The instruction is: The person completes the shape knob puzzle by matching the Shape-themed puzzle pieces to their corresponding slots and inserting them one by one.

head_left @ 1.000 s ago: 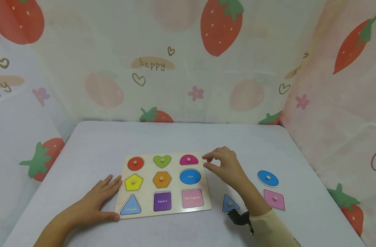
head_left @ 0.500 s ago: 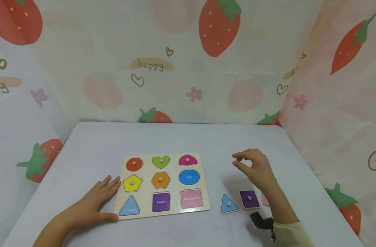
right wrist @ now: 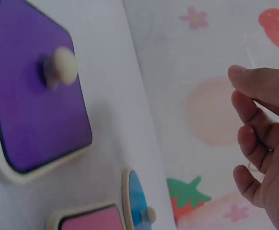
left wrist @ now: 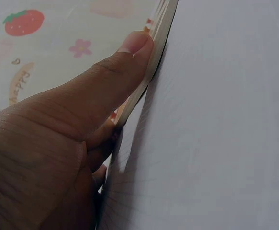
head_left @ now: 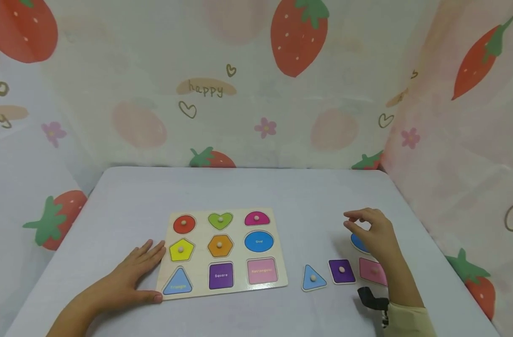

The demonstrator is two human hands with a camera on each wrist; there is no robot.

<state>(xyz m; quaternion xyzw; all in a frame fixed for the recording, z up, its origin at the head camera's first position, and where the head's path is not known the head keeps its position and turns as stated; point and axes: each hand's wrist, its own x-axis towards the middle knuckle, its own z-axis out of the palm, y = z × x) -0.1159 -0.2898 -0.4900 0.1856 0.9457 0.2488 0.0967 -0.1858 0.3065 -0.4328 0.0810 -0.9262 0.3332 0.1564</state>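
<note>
My left hand (head_left: 134, 271) lies on the table with fingers spread, its fingertips and thumb at the left edge of a wooden puzzle board (head_left: 199, 292). In the left wrist view the thumb (left wrist: 106, 72) rests along the board's edge. My right hand (head_left: 376, 234), bent-fingered and holding nothing, hovers over the blue oval piece (head_left: 359, 244) and partly hides it. Nearby lie the pink rectangle piece (head_left: 370, 270), the purple square piece (head_left: 342, 271) with its round knob (right wrist: 65, 66), and the blue triangle piece (head_left: 312, 279).
Knobbed pieces such as the red circle (head_left: 184, 229) and yellow pentagon (head_left: 182, 255) sit in the board's upper rows. The oval, triangle, square and rectangle recesses show printed names. A strawberry-print curtain (head_left: 256, 103) surrounds the white table (head_left: 239, 187).
My right hand has moved right from beside the magenta half-circle to above the blue oval piece, uncovering the purple square. My left hand stays in place at the board.
</note>
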